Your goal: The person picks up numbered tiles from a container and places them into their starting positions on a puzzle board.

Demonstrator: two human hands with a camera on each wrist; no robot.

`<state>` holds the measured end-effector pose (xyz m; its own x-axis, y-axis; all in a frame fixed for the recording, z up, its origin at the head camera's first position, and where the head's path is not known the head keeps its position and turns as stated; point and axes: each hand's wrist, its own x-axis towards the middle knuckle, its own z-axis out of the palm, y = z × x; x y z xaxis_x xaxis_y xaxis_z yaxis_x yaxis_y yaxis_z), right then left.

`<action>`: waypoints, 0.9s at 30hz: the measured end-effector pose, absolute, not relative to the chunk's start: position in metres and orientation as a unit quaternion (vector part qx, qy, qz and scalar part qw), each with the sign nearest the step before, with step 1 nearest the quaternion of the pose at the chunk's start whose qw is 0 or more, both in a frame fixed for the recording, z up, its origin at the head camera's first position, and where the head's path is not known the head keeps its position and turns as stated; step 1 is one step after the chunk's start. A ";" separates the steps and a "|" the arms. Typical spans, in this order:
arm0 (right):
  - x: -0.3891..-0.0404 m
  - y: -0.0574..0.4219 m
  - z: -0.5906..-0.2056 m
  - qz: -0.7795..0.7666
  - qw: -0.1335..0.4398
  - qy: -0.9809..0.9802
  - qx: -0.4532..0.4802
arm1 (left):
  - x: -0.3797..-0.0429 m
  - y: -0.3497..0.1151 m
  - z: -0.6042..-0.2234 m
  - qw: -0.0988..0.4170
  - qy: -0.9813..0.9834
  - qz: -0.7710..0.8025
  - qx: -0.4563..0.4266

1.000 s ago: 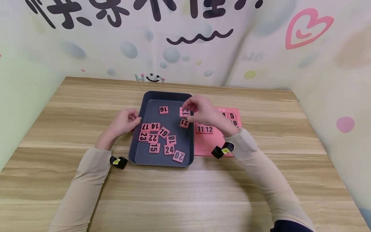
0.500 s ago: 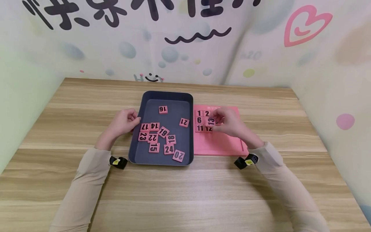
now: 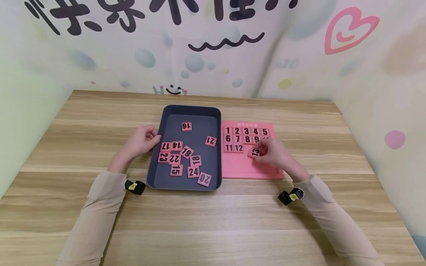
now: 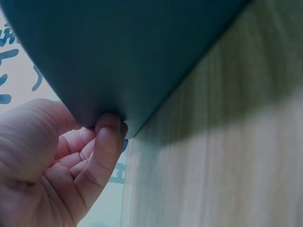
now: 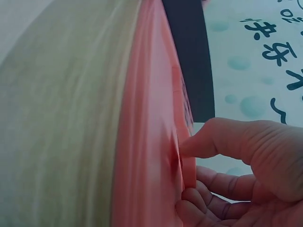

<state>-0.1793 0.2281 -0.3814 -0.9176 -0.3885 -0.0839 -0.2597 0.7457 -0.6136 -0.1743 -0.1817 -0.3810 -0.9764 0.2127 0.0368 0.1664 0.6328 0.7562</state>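
Note:
My left hand (image 3: 142,140) holds the left rim of a dark grey tray (image 3: 166,180); in the left wrist view its fingers (image 4: 108,137) pinch the tray wall (image 4: 109,61). Loose pink number tiles lie in the tray, among them 16 (image 3: 186,126), 21 (image 3: 210,140) and 20 (image 3: 204,179), turned various ways. Between thumb and fingers, my right hand (image 3: 275,154) pinches tile 13 (image 3: 254,152), turned sideways, over the pink board (image 3: 239,166). Tiles 1 to 12 stand in rows on the board, with 10 partly hidden by the hand.
The board lies directly against the tray's right side on a wooden table (image 3: 199,225). Behind the table hangs a printed white backdrop (image 3: 219,70). Black cameras are strapped to the left wrist (image 3: 135,187) and the right wrist (image 3: 291,196).
My right hand has carried tile 13 rightward from the tray, across the placed tiles, to the board's area below the second row. The left hand has stayed at the tray rim.

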 end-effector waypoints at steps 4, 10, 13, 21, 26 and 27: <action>-0.178 0.224 -0.384 -0.295 0.097 0.937 -0.161 | -0.174 -0.182 -0.381 0.026 0.904 0.414 0.105; -0.179 0.216 -0.386 -0.288 0.097 0.945 -0.120 | -0.173 -0.182 -0.381 0.025 0.903 0.415 0.104; -0.180 0.215 -0.385 -0.284 0.102 0.947 -0.107 | -0.172 -0.182 -0.381 0.025 0.904 0.415 0.102; -0.182 0.217 -0.380 -0.267 0.126 0.945 -0.140 | -0.172 -0.183 -0.381 0.022 0.906 0.410 0.103; -0.186 0.218 -0.382 -0.273 0.110 0.945 -0.143 | -0.174 -0.183 -0.382 0.016 0.909 0.403 0.105; -0.187 0.218 -0.382 -0.276 0.108 0.944 -0.142 | -0.174 -0.183 -0.382 0.015 0.909 0.402 0.104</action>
